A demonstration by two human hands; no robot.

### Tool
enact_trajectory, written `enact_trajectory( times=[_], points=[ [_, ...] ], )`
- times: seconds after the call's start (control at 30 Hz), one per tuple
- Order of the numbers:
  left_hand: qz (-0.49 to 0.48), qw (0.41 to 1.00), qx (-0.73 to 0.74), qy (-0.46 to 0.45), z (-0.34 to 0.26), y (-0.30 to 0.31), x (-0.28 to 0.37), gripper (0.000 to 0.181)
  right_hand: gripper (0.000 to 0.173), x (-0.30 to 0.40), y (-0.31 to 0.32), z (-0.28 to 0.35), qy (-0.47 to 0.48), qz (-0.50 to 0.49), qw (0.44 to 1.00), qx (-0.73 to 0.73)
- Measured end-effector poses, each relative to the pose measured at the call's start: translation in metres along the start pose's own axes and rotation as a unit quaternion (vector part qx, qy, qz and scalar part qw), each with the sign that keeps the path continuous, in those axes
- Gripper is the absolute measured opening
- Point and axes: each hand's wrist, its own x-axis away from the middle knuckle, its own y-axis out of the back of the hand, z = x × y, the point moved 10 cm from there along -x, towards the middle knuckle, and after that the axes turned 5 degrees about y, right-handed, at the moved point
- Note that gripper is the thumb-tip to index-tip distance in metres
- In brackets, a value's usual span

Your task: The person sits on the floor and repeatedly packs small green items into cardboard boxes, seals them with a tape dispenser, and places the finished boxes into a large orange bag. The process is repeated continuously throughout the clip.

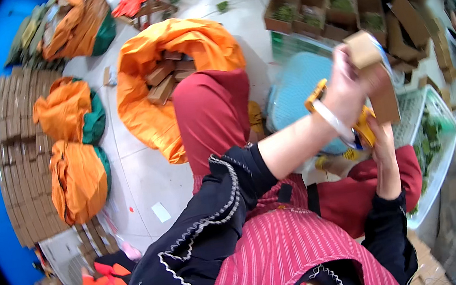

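Note:
My left hand grips a small brown cardboard box, held up at the right and blurred by motion. Just below it, my right hand is closed around a yellow hand tool that looks like a tape dispenser, close to the box's lower end. Part of the tool is hidden behind my left wrist, and more yellow shows on the wrist's far side. A white band crosses that wrist; whether it belongs to the tool I cannot tell. Beyond my left knee lies an orange sack, its mouth open on several closed cardboard boxes.
Open cartons with green contents crowd the upper right. A pale green plastic crate with leafy material stands by my right knee, a light-blue padded object between my knees. Orange-green sacks and stacked flat cartons line the left.

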Motion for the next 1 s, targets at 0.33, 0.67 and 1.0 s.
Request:
enact_trajectory(
  times=[0.33,0.67,1.0],
  points=[
    [-0.343,0.603,-0.686,-0.219,-0.387,0.23,0.083,0.096,0.049,-0.015,0.005,0.022,0.017,0.033,0.998,-0.04],
    [0.023,0.563,-0.782,-0.266,-0.221,0.062,-0.152,0.065,0.038,-0.037,0.006,0.061,0.063,0.0,0.986,-0.152],
    [-0.181,0.584,-0.789,0.055,-0.086,0.0,-0.356,0.081,0.041,-0.036,0.011,0.076,0.042,0.007,0.978,-0.205]
  ],
)
